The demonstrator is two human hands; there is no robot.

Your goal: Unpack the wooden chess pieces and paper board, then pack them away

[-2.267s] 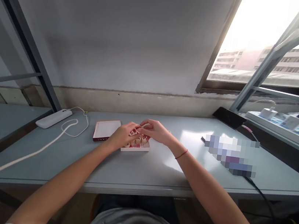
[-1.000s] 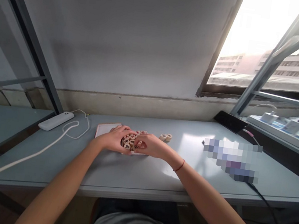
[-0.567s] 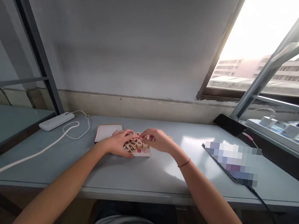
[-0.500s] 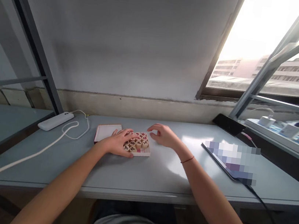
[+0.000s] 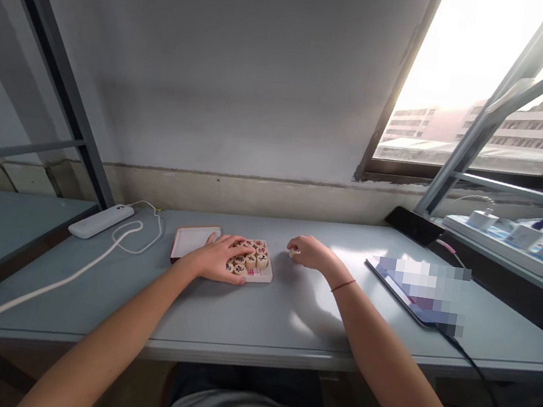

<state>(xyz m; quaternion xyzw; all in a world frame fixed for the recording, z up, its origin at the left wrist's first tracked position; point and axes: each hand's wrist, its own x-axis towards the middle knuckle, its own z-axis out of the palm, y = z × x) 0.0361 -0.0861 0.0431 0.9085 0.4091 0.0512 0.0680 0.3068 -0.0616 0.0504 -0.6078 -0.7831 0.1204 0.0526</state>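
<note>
A small white box [image 5: 261,275] holds several round wooden Chinese chess pieces [image 5: 250,259] with red and dark characters, standing in rows. My left hand [image 5: 218,258] lies across the box's left side, thumb along the near wall and fingers spread over the top, gripping it and hiding some pieces. To the right of the box, just above the desk, my right hand [image 5: 310,253] is closed in a pinch on a light chess piece [image 5: 293,252], mostly covered by the fingers. Left of my left hand lies the box lid [image 5: 190,240], its white inside facing up.
A white device [image 5: 101,220] with a cable [image 5: 63,281] is on the left of the grey-blue desk [image 5: 234,323]. A tablet with a blurred screen [image 5: 413,294] lies at the right. Beyond it, a power strip [image 5: 508,247] sits on a ledge by the window.
My right hand has moved right, away from the box's edge, and its fingers have closed; a chess piece now shows in them. My left hand stays on the box.
</note>
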